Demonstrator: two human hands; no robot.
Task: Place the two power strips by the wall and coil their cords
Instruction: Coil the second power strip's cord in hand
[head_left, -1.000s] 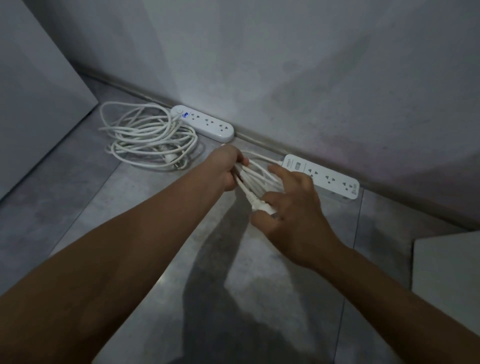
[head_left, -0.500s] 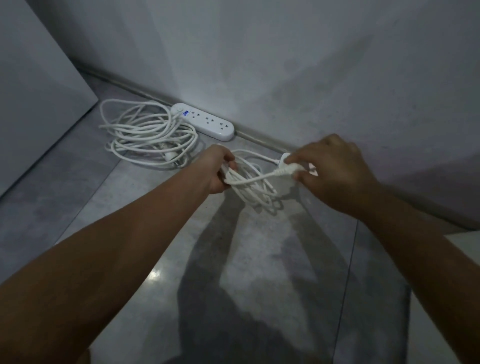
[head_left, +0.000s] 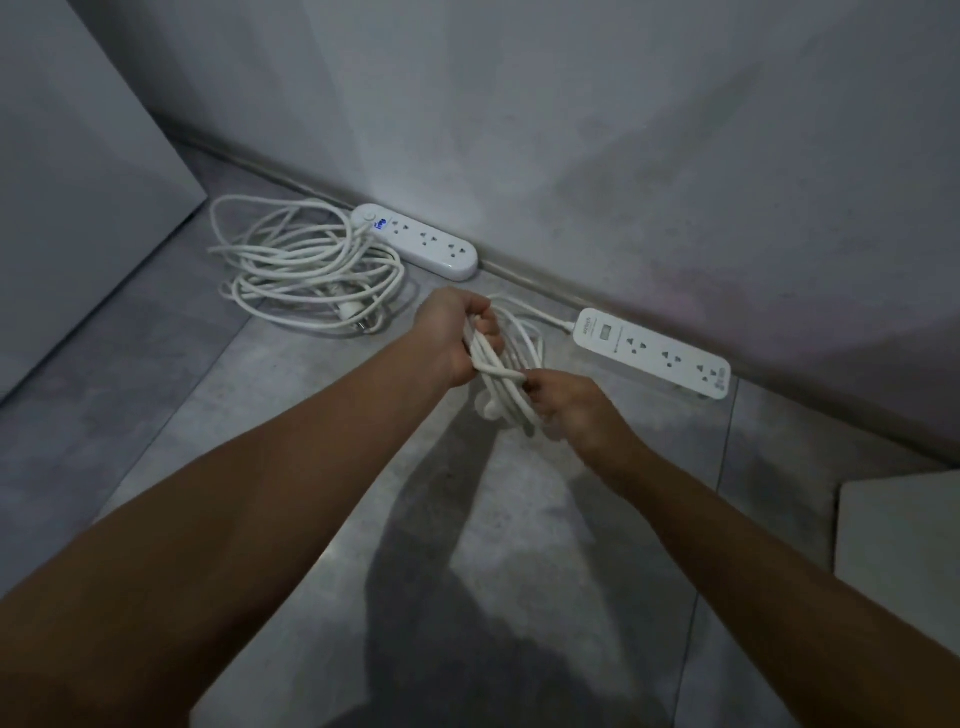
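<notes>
Cord (head_left: 511, 338) of the right strip (head_left: 652, 353) is hanging as a bundle of long white loops between the two hands, near the wall (head_left: 623, 130). The left hand (head_left: 454, 332) is gripping the top of the loops, with its fingers curled closed round them. The right hand (head_left: 569, 405) is pinching one turn of the cord, which is crossing the bundle sideways. Half a second ago this hand was higher, covering the right strip and pulling the cord end out to the right. Now it is sitting lower, just below the left hand, and the strip is showing whole. The rounded plug (head_left: 488, 408) is hanging under the bundle.

The cord is smooth, round and rubbery. The right strip is lying flat against the wall; it is a long white plastic block with square corners, three sockets and a small grey window. The left strip (head_left: 415, 241) is also lying by the wall, well apart from it; it is glossy, with rounded ends and a blue light. Its coil (head_left: 306, 265) is lying beside it in loose, uneven rings on the floor (head_left: 311, 415), which is showing grey, mottled tiles. The wall is looking matt and pale.
</notes>
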